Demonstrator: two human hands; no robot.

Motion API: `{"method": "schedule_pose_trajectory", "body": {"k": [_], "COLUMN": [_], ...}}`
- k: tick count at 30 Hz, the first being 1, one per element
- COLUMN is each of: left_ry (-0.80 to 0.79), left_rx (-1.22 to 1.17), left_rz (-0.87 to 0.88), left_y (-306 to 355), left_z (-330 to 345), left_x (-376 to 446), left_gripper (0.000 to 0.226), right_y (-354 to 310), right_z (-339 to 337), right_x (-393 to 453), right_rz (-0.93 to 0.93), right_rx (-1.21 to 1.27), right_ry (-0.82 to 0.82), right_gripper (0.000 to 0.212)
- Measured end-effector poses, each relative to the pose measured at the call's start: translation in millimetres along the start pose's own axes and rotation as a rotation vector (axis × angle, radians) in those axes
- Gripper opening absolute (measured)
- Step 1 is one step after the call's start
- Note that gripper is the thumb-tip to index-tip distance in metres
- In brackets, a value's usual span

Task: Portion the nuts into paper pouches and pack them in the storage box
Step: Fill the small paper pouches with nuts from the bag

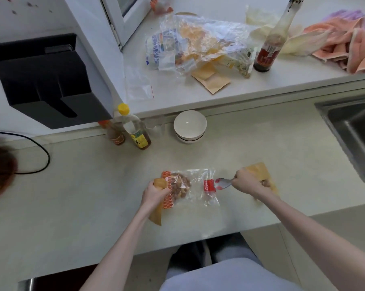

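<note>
A black cable (42, 152) loops over the pale, smooth stone worktop (83, 185) near its left edge. Two glass condiment bottles, a small one with an orange cap (112, 133) and a taller one with a yellow cap (135, 131), stand against the back edge, with a stack of white ceramic bowls (190, 126) just beside them to the right.

Near the front edge, the left hand (156, 191) has its fingers curled round the open mouth of a tan kraft-paper pouch (156, 215), which hangs down toward the front edge, and round the orange-patterned end of a clear, crinkly plastic bag (196, 185). That bag lies flat on the worktop; the brown, rounded nuts (180, 185) sit bunched at its left end, touching the hand. A red printed band crosses its right end.

The right hand (247, 182) grips the handle of a grey metal spoon (222, 182), whose bowl points at the bag's right end. Under this hand lies a second tan paper pouch (259, 170), flat on the worktop.

On the raised ledge behind rest crumpled transparent bags (198, 43) over flat tan pouches (211, 80), a dark sauce bottle with a red label (270, 51), and soft peach and lilac cloths (345, 43). A steel sink (353, 131) is set in at the right edge.
</note>
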State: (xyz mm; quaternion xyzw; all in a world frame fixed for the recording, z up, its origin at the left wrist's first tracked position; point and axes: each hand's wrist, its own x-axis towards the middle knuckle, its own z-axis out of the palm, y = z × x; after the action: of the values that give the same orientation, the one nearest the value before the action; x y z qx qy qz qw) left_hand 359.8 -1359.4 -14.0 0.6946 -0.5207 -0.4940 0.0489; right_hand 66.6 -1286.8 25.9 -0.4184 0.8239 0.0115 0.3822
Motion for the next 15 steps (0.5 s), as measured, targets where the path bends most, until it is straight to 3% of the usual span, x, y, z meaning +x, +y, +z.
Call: {"method": "schedule_pose_trajectory", "body": {"k": [6, 9, 15], "left_ry": [-0.094, -0.133, -0.119], "left_rx": [-0.138, -0.191, -0.204], "left_rz": [-0.086, -0.136, -0.109], "left_y": [0, -5, 3], "left_z": [15, 22, 22], "left_x": [6, 11, 17], "left_gripper": [0.019, 0.005, 0.010], "right_y": [-22, -21, -25], "right_z": [16, 30, 31], "right_x": [17, 23, 19], "right_rz": [-0.006, 0.007, -0.160], "right_rx": [0.028, 0.082, 0.159], "right_ry": [-0.174, -0.256, -0.140], "right_gripper": [0.020, 0.025, 0.030]}}
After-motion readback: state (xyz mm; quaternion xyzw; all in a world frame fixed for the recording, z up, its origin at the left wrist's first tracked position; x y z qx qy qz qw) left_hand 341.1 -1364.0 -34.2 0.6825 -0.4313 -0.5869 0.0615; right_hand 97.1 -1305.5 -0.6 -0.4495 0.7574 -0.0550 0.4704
